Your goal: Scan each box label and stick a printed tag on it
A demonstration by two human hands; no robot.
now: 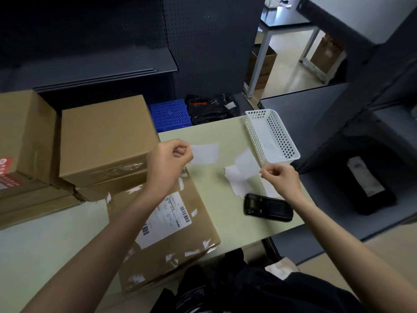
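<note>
A flat cardboard box (176,240) with a white barcode label (165,219) lies on the pale table in front of me. My left hand (168,160) pinches a blank white tag (205,153) above the box's far end. My right hand (281,179) pinches a thin white backing sheet (244,164) above the table, to the right of the box. A black handheld scanner (267,206) lies on the table below my right hand. More white paper strips (237,182) lie under the sheet.
Stacked cardboard boxes (103,141) fill the table's left side. A white perforated basket (272,136) stands at the table's far right corner. A blue crate (170,115) and a black bag (212,108) sit behind the table. Dark shelving rises behind.
</note>
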